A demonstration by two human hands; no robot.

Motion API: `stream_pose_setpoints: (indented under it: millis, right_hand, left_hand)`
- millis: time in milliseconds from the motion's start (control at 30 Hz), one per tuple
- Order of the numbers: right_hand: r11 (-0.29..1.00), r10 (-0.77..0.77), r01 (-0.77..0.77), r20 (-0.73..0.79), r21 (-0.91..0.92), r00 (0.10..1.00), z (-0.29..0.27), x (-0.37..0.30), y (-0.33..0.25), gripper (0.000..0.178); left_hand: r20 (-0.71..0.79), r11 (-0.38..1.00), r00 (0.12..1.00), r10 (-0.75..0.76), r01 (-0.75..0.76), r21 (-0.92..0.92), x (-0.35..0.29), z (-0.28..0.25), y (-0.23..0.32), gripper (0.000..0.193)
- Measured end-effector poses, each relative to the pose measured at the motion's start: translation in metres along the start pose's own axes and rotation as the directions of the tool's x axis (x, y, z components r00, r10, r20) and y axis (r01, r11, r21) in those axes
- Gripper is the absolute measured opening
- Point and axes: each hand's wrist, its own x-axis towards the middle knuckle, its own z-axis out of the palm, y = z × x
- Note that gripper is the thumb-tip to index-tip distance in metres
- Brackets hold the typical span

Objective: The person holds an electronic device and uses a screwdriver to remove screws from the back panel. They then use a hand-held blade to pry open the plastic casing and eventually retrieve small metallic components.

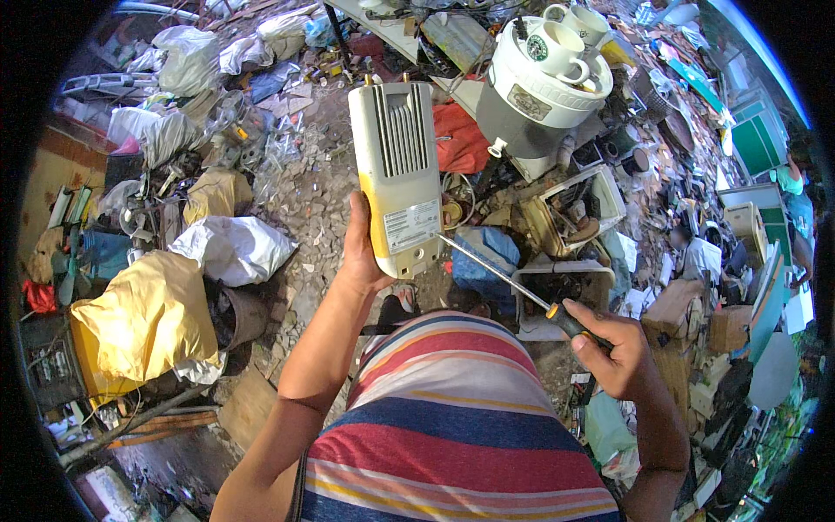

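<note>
While debris litters the ground, a yellow bag lies at left, a white-and-grey dispenser topped with mugs stands right of center, and green panels stand at far right. The left hand is clamped around the lower end of a white-and-yellow device, raised before the striped shirt; apart from it, the right hand grips a screwdriver, its tip near the device's lower right edge.

Around and beyond my left hand, the ground is strewn with small broken pieces — sunlit, with darker shadow in places. Well out to that hand's left stands a brown panel; ahead of my right hand and farther right, green boards rise beside heaped scrap.
</note>
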Motion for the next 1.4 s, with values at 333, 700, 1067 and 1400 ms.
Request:
stream_pose_setpoints:
  millis: [333,700,1067,1400]
  right_hand:
    - [0.985,-0.077,0.076,0.003,-0.156,0.997,-0.004,0.003,-0.009,0.039]
    - [0.865,0.354,-0.424,0.271,0.269,0.895,-0.018,0.007,-0.019,0.040]
    - [0.882,-0.103,0.169,0.169,-0.439,0.980,-0.019,-0.003,-0.055,0.040]
    - [0.027,-0.583,0.488,0.383,-0.872,0.717,-0.036,0.025,-0.095,0.037]
  left_hand:
    - [0.044,1.000,0.999,0.015,-0.016,0.024,-0.001,-0.003,-0.002,0.094]
    - [0.051,0.973,0.999,-0.010,-0.002,0.229,-0.010,0.005,0.000,0.098]
    - [0.096,0.968,0.992,-0.084,0.059,0.242,-0.025,-0.007,-0.014,0.100]
    - [0.013,0.996,0.996,-0.088,0.088,-0.022,-0.011,0.009,-0.027,0.089]
